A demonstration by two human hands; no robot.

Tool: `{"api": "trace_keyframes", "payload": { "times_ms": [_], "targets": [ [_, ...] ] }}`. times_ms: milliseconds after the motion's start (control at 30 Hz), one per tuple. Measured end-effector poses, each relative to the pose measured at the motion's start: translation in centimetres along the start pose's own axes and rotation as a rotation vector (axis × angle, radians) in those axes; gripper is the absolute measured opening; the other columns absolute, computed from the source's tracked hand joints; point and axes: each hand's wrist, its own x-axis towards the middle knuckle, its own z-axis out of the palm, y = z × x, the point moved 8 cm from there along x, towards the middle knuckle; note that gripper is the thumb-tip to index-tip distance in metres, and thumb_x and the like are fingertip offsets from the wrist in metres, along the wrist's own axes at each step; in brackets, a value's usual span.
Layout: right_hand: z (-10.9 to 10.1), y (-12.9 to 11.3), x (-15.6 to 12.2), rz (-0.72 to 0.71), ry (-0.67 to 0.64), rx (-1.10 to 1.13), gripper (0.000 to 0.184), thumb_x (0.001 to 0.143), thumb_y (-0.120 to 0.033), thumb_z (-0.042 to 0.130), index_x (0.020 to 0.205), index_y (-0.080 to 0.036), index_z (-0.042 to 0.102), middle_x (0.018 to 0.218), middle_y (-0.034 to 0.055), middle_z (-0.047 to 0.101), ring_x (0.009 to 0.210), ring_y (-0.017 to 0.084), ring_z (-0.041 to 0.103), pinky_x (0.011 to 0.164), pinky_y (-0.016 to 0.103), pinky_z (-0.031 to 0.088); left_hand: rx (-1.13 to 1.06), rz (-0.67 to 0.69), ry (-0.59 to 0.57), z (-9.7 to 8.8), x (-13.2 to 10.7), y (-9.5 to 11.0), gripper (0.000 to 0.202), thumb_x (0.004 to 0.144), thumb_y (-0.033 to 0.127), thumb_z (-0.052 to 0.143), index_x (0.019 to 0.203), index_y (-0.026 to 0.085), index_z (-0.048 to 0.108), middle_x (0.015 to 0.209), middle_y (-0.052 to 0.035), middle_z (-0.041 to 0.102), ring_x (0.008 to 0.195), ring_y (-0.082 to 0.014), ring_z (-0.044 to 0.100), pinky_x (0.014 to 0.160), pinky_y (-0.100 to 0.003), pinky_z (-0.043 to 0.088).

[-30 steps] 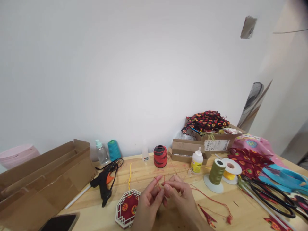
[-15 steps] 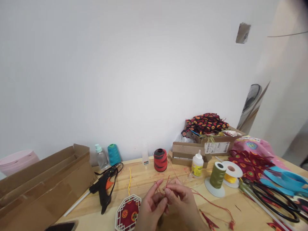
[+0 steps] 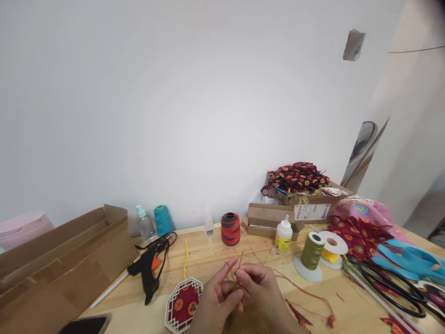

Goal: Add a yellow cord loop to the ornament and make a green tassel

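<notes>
My left hand [image 3: 217, 301] and my right hand [image 3: 260, 293] meet low in the middle of the view, just above the wooden table [image 3: 208, 253]. Both pinch a thin red thread [image 3: 233, 271] that loops up between the fingertips. From my right hand the thread trails right across the table to a small red tassel [image 3: 330, 319]. An octagonal white frame with red patterned fabric [image 3: 183, 304] lies just left of my left hand.
A black glue gun [image 3: 148, 269] and a long cardboard box [image 3: 62, 264] lie at left. A red spool [image 3: 231, 228], a glue bottle [image 3: 283, 234], an olive spool [image 3: 312, 253], a yellow spool [image 3: 332, 249], big black scissors [image 3: 392, 285] and fabric boxes [image 3: 299, 199] lie behind and right.
The fingers have kept working the red thread, and its loop ends stand a little higher above the fingertips. The view has shifted slightly; the hands stay in the same place.
</notes>
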Motion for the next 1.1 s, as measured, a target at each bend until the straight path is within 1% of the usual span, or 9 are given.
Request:
{"api": "trace_keyframes", "payload": {
  "times_ms": [100, 200, 300, 400, 500, 633, 800, 933, 1100],
  "targets": [
    [0.1, -0.9, 0.0, -0.035, -0.020, -0.010, 0.030, 0.068, -0.038, 0.059, 0.051, -0.014, 0.054, 0.043, -0.0057, 0.037, 0.037, 0.007, 0.041, 0.038, 0.019, 0.032, -0.065, 0.030, 0.024, -0.2, -0.3, 0.6, 0.063, 0.063, 0.031, 0.065, 0.120, 0.014, 0.042, 0.061, -0.0003, 0.060, 0.055, -0.0109, 0.052, 0.058, -0.023, 0.038],
    [0.1, -2.1, -0.1, -0.118, -0.016, -0.094, 0.031, 0.069, -0.036, 0.059, 0.047, -0.014, 0.055, 0.049, -0.0029, 0.043, 0.045, 0.008, 0.043, 0.044, 0.020, 0.036, -0.184, 0.019, 0.083, -0.6, -0.5, 0.8, 0.047, 0.068, 0.039, 0.058, 0.109, 0.017, 0.054, 0.071, -0.0035, 0.062, 0.066, -0.0142, 0.054, 0.068, -0.028, 0.040],
    [-0.2, -2.4, -0.1, -0.151, 0.003, -0.150, 0.028, 0.068, -0.036, 0.060, 0.050, -0.015, 0.060, 0.052, -0.0009, 0.047, 0.051, 0.010, 0.046, 0.048, 0.021, 0.038, -0.186, 0.014, 0.131, -0.8, -0.5, 1.1, 0.040, 0.069, 0.039, 0.057, 0.103, 0.019, 0.058, 0.068, -0.0023, 0.062, 0.067, -0.0142, 0.053, 0.070, -0.027, 0.039],
    [-0.4, -2.3, 0.0, -0.148, 0.023, -0.119, 0.025, 0.066, -0.037, 0.062, 0.052, -0.016, 0.062, 0.049, -0.0013, 0.048, 0.050, 0.011, 0.046, 0.050, 0.022, 0.040, -0.102, 0.039, 0.145, -0.7, -0.5, 1.6, 0.045, 0.064, 0.034, 0.064, 0.105, 0.017, 0.057, 0.059, 0.0005, 0.059, 0.064, -0.0129, 0.052, 0.068, -0.024, 0.038],
    [-0.8, -1.8, 0.2, -0.119, 0.049, -0.045, 0.023, 0.063, -0.037, 0.064, 0.052, -0.017, 0.063, 0.049, -0.0020, 0.051, 0.047, 0.010, 0.045, 0.050, 0.023, 0.040, -0.035, 0.062, 0.102, -0.5, -0.2, 1.7, 0.049, 0.064, 0.035, 0.064, 0.108, 0.015, 0.054, 0.056, 0.0009, 0.057, 0.060, -0.0121, 0.050, 0.066, -0.023, 0.037],
    [-1.7, -0.3, 0.4, -0.015, 0.129, 0.058, 0.018, 0.055, -0.034, 0.071, 0.055, -0.017, 0.066, 0.050, -0.0025, 0.054, 0.043, 0.007, 0.041, 0.046, 0.020, 0.036, 0.022, 0.084, 0.072, -0.5, 0.1, 1.3, 0.057, 0.066, 0.034, 0.061, 0.117, 0.014, 0.046, 0.052, 0.0031, 0.054, 0.054, -0.0100, 0.046, 0.063, -0.022, 0.035],
    [-1.9, 1.4, 0.4, 0.067, 0.123, 0.199, 0.017, 0.058, -0.033, 0.070, 0.058, -0.016, 0.066, 0.044, -0.0043, 0.050, 0.039, 0.004, 0.037, 0.041, 0.017, 0.030, -0.002, 0.099, 0.054, -0.4, 0.2, 1.0, 0.054, 0.069, 0.033, 0.059, 0.117, 0.014, 0.045, 0.052, 0.0035, 0.054, 0.053, -0.0094, 0.046, 0.061, -0.022, 0.035],
    [-1.2, 0.0, 0.2, 0.010, 0.056, 0.130, 0.014, 0.063, -0.030, 0.067, 0.061, -0.016, 0.067, 0.046, -0.0036, 0.052, 0.042, 0.005, 0.042, 0.044, 0.018, 0.033, -0.106, 0.093, 0.129, -0.6, -0.3, 1.4, 0.037, 0.072, 0.034, 0.055, 0.104, 0.016, 0.056, 0.057, 0.0006, 0.058, 0.061, -0.0116, 0.052, 0.066, -0.023, 0.038],
    [0.2, -2.5, -0.2, -0.098, -0.037, 0.036, 0.011, 0.063, -0.029, 0.066, 0.057, -0.019, 0.068, 0.058, 0.0002, 0.060, 0.059, 0.012, 0.052, 0.058, 0.023, 0.043, -0.160, 0.063, 0.250, -1.2, -0.5, 1.6, 0.021, 0.066, 0.033, 0.062, 0.077, 0.016, 0.066, 0.066, -0.0021, 0.062, 0.069, -0.0138, 0.055, 0.070, -0.024, 0.042]
  ]
}}
